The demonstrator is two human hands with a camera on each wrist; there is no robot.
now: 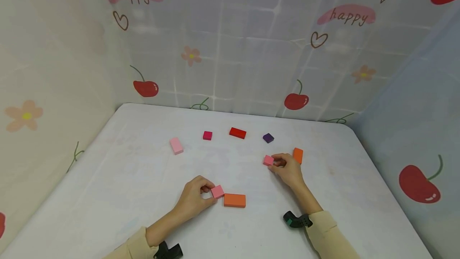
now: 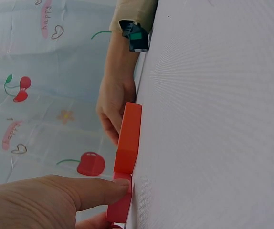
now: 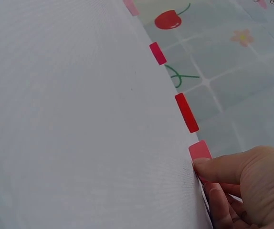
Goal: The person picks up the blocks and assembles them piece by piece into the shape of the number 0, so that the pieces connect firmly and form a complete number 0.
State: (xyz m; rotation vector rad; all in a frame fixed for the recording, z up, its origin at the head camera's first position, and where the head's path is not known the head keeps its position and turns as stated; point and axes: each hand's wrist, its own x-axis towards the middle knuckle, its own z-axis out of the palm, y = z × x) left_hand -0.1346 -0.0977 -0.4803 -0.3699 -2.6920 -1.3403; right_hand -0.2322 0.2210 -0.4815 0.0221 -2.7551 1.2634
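My left hand (image 1: 195,197) pinches a small pink block (image 1: 217,191) between thumb and fingers, low over the white table. That block sits right at the left end of an orange rectangular block (image 1: 234,200); the left wrist view shows the pink block (image 2: 120,198) end to end with the orange one (image 2: 129,138). Farther back on the right, my right hand (image 1: 287,168) holds another small pink block (image 1: 268,160) by thumb and fingertips. The right wrist view shows the thumb against this pink block (image 3: 200,150). Just behind the right hand lies a second orange block (image 1: 298,155), partly covered by it.
Along the back of the table (image 1: 143,171) lie a light pink block (image 1: 176,146), a magenta block (image 1: 207,135), a red block (image 1: 238,132) and a dark purple block (image 1: 268,138). A printed curtain (image 1: 244,51) hangs behind the table and at both sides.
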